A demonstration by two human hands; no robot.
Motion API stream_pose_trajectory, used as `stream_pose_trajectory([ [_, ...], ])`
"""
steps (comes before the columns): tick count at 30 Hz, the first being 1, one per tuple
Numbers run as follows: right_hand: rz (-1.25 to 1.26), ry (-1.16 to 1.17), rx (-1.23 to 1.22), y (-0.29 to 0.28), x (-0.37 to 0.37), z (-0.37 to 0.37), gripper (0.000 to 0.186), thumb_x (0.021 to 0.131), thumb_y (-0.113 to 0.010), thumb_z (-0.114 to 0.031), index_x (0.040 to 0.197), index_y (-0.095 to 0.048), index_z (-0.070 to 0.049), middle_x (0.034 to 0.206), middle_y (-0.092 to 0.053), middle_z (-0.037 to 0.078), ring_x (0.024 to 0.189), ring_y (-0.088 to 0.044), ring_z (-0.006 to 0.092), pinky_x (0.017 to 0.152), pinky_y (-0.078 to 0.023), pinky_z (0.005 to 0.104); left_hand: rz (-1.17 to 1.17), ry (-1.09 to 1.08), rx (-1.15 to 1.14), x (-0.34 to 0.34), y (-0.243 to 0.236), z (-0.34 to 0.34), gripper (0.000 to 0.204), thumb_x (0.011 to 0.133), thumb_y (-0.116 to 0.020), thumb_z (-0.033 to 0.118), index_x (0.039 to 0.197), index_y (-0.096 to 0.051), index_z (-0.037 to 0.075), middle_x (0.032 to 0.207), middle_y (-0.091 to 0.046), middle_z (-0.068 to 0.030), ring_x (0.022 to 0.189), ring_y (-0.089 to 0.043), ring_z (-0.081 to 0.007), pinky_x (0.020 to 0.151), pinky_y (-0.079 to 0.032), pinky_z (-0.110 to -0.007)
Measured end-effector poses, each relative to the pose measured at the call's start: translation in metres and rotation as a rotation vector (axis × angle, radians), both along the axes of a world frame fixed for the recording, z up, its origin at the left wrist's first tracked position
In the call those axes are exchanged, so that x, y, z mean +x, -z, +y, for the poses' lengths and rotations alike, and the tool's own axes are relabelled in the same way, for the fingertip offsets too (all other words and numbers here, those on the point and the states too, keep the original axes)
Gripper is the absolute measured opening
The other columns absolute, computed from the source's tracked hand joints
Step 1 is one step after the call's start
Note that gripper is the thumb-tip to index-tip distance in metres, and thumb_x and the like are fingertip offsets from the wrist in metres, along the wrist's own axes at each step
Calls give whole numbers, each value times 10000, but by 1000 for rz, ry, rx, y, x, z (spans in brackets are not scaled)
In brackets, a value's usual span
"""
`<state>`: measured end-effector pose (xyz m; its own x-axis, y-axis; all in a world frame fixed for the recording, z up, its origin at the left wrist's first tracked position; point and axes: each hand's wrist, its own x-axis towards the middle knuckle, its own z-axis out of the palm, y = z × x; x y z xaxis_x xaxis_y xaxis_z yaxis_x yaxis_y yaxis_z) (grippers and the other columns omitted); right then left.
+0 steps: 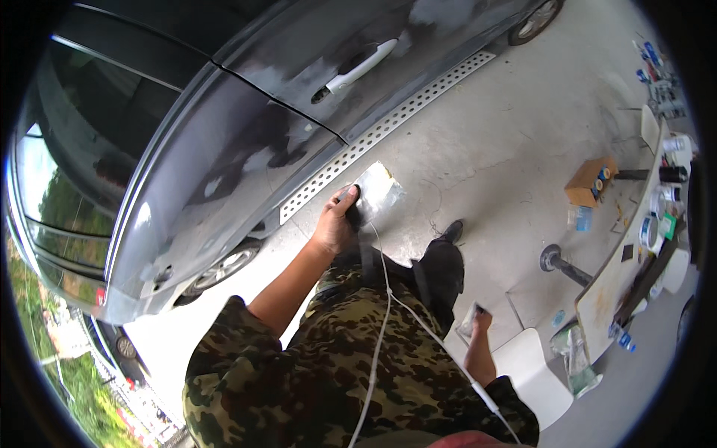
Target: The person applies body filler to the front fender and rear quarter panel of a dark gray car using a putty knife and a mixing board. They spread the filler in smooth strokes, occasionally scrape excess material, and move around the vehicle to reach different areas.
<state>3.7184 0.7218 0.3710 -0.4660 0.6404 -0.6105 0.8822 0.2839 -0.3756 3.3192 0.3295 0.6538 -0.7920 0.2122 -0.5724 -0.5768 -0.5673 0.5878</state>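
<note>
My left hand [336, 222] is closed round the dark handle of a flat putty board [381, 188]. The board's pale, shiny face is smeared with whitish stuff, and it is held out in front of me near the car's running board [388, 123]. Down at my right side, my right hand [482, 321] grips a small flat pale tool, seemingly a putty scraper [467, 326]; its shape is partly blurred. Beyond the left hand stands the grey car [216, 160], its doors marked with dull, patchy areas around a white door handle [362, 66].
A white plastic chair [532, 373] stands close by my right hand. Farther right, a long table [609, 299] carries cans and tools. An open cardboard box [586, 183] lies on the concrete floor [493, 164]. A white cable [385, 313] hangs down my front.
</note>
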Motion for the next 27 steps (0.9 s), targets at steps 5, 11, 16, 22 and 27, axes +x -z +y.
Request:
stream_pose_trajectory([
  [5,322,-278,50,-4,-143,146,376,798,-593,-140,1124,-641,41,1079,-685,223,1020,-656,337,907,-483,383,5,-185,-17,6,-26,82,281,950,-624,230,1145,-595,30,1057,-655,-60,965,-628,-172,872,-512,-329],
  [11,377,-454,-134,-105,-365,180,292,887,-607,-159,1091,-643,47,941,-691,156,882,-651,235,787,-484,351,71,-365,-5,16,-48,85,321,942,-635,233,1174,-580,18,1118,-646,-86,1031,-629,-201,921,-512,-365],
  [16,772,-1076,-249,-220,-511,17,264,901,-629,-182,1072,-674,15,1339,-541,169,1160,-568,304,947,-462,366,179,-471,23,46,-46,35,359,959,-593,248,1227,-549,13,1199,-617,-98,1120,-592,-227,1000,-454,-371],
  [22,821,-1437,-155,-328,-593,-162,179,905,-605,-131,1033,-692,-42,1518,-358,62,1141,-585,272,934,-468,395,220,-679,20,89,-35,-50,374,969,-580,231,1269,-518,17,1226,-600,-101,1131,-581,-235,1000,-450,-387],
  [27,546,-1584,113,-342,-630,-227,181,900,-596,-153,1027,-697,-73,1539,-329,44,1060,-622,303,918,-477,409,141,-771,58,107,-8,-103,364,969,-585,235,1255,-529,17,1194,-609,-91,1109,-581,-217,993,-436,-359],
])
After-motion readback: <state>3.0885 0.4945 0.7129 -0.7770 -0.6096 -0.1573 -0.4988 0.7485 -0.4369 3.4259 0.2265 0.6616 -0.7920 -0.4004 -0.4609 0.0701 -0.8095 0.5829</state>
